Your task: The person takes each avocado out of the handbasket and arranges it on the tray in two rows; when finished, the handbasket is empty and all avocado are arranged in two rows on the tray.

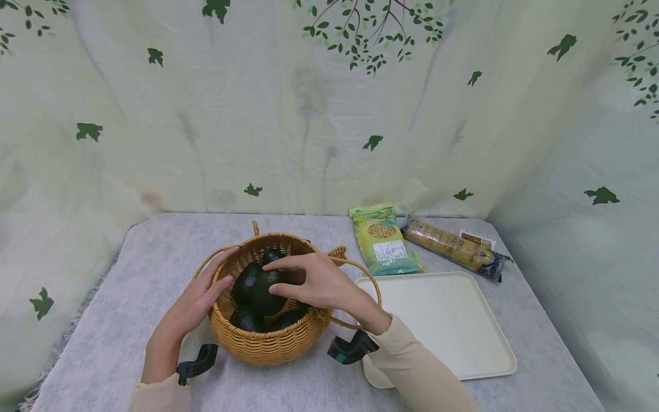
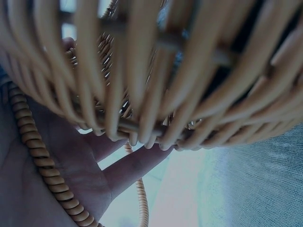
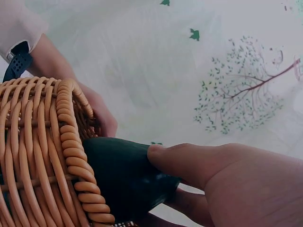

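Observation:
A round wicker basket [image 1: 268, 346] holds several dark green avocados [image 1: 247, 319]. At its left rim my left hand [image 1: 198, 300] grips it, thumb inside and fingers along the outer wall. The left wrist view shows the palm [image 2: 71, 156] behind the woven side, a wrapped handle crossing it. Reaching in from the right, my right hand [image 1: 324, 280] pinches the topmost avocado [image 1: 268, 293] between thumb and fingers. In the right wrist view this avocado [image 3: 123, 170] sits at the basket's rim, the thumb pressed on its skin; the other fingers are partly hidden.
A cream tray [image 1: 443, 326] lies right of the basket, partly under my right forearm. Behind it are a green-yellow bag [image 1: 383, 240] and a long clear pack [image 1: 453, 246] with dark blue ends. A basket handle [image 1: 378, 286] loops out beside my right wrist.

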Demonstrator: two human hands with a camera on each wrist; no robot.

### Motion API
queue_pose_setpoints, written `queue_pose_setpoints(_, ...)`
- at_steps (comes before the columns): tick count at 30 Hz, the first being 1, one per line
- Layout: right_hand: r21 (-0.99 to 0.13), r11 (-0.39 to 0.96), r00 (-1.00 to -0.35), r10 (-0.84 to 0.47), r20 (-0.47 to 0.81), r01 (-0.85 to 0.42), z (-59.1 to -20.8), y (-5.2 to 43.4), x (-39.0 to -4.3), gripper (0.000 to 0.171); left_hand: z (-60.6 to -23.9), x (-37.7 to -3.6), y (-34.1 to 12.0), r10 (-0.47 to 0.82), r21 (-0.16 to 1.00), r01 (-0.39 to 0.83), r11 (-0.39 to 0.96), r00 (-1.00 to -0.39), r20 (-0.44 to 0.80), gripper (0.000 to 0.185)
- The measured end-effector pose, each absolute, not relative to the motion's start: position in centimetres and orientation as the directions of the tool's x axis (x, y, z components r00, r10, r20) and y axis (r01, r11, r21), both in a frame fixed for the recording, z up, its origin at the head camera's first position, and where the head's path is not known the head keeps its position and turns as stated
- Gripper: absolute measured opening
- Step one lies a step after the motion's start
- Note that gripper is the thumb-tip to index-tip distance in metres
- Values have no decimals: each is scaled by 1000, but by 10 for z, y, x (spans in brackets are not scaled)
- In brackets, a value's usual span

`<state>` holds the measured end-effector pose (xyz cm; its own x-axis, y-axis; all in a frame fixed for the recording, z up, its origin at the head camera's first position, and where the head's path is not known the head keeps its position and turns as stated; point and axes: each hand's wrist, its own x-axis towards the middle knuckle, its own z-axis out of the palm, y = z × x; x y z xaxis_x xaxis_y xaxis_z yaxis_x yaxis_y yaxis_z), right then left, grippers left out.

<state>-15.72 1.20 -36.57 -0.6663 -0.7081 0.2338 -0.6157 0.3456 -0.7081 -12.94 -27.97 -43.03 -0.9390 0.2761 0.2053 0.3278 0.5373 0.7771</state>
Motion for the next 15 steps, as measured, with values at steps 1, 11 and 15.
queue_pose_setpoints(1,-713,344,-671,-703,236,-611,-366,13,-157,37,-430,-129,-280,276,777,328,537,-939,206,57)
queue_pose_setpoints(11,-790,282,-706,-663,249,-544,-363,22,-148,38,-430,-129,-279,278,773,333,540,-937,210,57)
queue_pose_setpoints(15,-819,246,-714,-652,256,-518,-362,27,-144,39,-430,-129,-280,274,769,334,545,-938,212,57)
